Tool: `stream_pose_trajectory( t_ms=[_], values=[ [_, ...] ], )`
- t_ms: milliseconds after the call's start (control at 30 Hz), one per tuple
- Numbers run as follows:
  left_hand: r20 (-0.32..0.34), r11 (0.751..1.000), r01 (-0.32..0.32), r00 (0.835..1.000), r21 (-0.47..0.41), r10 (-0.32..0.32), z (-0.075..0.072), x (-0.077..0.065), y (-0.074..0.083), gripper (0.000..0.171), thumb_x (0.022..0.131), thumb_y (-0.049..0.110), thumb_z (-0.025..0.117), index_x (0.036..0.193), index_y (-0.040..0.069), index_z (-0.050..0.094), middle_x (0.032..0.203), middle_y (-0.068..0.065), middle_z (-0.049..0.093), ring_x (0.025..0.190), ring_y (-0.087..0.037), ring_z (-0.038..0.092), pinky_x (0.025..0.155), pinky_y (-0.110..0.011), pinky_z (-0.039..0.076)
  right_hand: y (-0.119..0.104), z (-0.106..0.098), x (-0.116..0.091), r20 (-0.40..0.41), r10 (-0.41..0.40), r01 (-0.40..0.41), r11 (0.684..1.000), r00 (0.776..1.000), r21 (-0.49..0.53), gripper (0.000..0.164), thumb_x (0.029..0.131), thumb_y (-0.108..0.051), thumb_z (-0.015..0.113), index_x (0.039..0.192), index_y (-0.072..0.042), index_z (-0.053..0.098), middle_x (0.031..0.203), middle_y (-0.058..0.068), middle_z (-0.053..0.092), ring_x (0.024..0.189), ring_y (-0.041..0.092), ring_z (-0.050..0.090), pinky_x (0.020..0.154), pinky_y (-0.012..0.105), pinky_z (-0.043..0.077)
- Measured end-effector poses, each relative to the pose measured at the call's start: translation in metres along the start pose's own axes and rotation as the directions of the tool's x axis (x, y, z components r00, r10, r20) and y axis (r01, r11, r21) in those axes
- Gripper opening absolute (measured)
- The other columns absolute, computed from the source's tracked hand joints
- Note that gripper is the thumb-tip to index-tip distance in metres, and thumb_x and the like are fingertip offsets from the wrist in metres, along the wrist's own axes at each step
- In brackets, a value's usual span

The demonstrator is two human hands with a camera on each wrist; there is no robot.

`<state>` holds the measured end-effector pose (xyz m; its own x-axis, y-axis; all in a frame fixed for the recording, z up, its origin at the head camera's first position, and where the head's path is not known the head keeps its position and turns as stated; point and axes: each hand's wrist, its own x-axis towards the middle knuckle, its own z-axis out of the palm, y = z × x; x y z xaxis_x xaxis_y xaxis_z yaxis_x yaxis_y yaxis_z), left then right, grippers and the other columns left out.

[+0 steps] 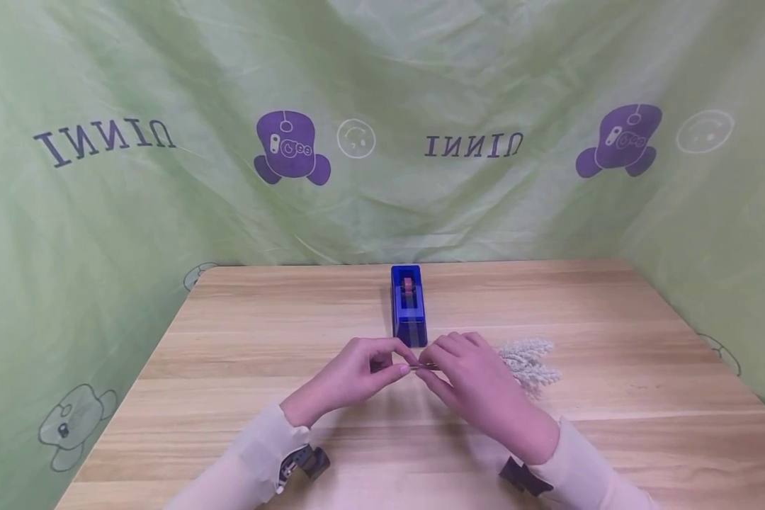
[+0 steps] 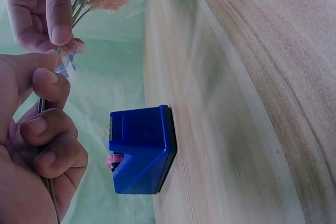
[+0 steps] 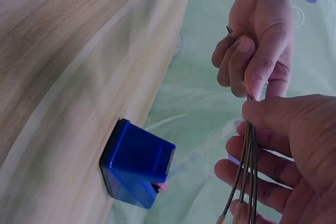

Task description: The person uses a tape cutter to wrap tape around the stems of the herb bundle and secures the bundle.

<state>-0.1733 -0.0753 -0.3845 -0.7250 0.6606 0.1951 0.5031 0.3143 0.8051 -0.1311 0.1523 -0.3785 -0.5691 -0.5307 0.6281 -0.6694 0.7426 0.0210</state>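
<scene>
A bunch of dried, feathery flowers (image 1: 528, 363) lies sideways in the air, its pale and pinkish heads sticking out beyond my right hand (image 1: 474, 375). That hand pinches the thin brown stems (image 3: 249, 156) between thumb and fingers. My left hand (image 1: 371, 370) meets it fingertip to fingertip, with its fingers curled round the lower stem ends. A clear strip of tape (image 2: 72, 74) stretches from the stems toward a blue tape dispenser (image 1: 409, 312) just behind the hands. Exactly how the tape sits under the fingertips is hidden.
The dispenser stands on a wood-grain table (image 1: 261, 312), with a pinkish roll (image 1: 408, 286) inside. Behind and at both sides hangs a green curtain (image 1: 382, 212) with purple prints. Dark wrist cameras are strapped at both light sleeves (image 1: 261, 453).
</scene>
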Motion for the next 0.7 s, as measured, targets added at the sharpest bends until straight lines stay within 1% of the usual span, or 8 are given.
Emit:
stream_pose_trajectory(
  t_ms=[100,200,333,500,700],
  values=[
    [0.000,1.000,0.010,1.000,-0.007,-0.010,0.0004,-0.0005,0.0015,0.012,0.102,0.018,0.068,0.112,0.016,0.075,0.062,0.010,0.047,0.054,0.001,0.040,0.056,-0.017,0.036,-0.0004,0.0008,0.0001,-0.005,-0.012,0.012,1.000,1.000,-0.009,0.018,0.082,-0.024,0.088,0.091,-0.018,0.073,0.083,-0.009,0.071,0.077,0.008,0.066,0.072,0.030,0.052],
    [-0.004,1.000,0.011,1.000,-0.008,-0.011,0.0009,-0.0010,0.0013,0.012,0.102,0.018,0.068,0.112,0.016,0.074,0.063,0.010,0.048,0.054,0.001,0.041,0.056,-0.017,0.036,-0.0011,0.0012,0.0002,-0.001,-0.019,0.019,1.000,1.000,-0.018,0.018,0.082,-0.022,0.088,0.090,-0.017,0.073,0.080,-0.009,0.070,0.071,0.008,0.064,0.065,0.027,0.052],
    [-0.014,1.000,0.000,1.000,0.002,0.000,0.0013,-0.0013,-0.0001,0.011,0.102,0.017,0.068,0.111,0.016,0.074,0.062,0.010,0.047,0.054,0.002,0.040,0.056,-0.017,0.036,-0.0016,0.0018,0.0001,0.010,-0.026,0.026,0.999,1.000,-0.021,0.018,0.083,-0.020,0.088,0.090,-0.016,0.073,0.079,-0.009,0.067,0.068,0.007,0.060,0.061,0.023,0.053],
    [-0.019,1.000,0.008,1.000,0.002,-0.008,0.0013,-0.0017,-0.0006,0.011,0.102,0.017,0.068,0.110,0.016,0.074,0.062,0.010,0.047,0.054,0.002,0.041,0.056,-0.017,0.036,-0.0007,0.0033,0.0002,0.005,-0.051,0.051,0.999,0.999,-0.001,0.016,0.084,-0.018,0.087,0.090,-0.015,0.073,0.079,-0.009,0.068,0.067,0.004,0.059,0.061,0.021,0.053],
    [-0.027,1.000,0.021,0.999,0.000,-0.021,0.0011,-0.0025,-0.0003,0.008,0.102,0.017,0.068,0.108,0.015,0.073,0.062,0.010,0.048,0.054,0.001,0.041,0.056,-0.017,0.036,0.0023,0.0058,0.0011,-0.033,-0.088,0.089,0.996,0.996,0.025,0.016,0.082,-0.015,0.087,0.090,-0.014,0.072,0.078,-0.008,0.068,0.066,0.004,0.058,0.062,0.019,0.052]
  ],
)
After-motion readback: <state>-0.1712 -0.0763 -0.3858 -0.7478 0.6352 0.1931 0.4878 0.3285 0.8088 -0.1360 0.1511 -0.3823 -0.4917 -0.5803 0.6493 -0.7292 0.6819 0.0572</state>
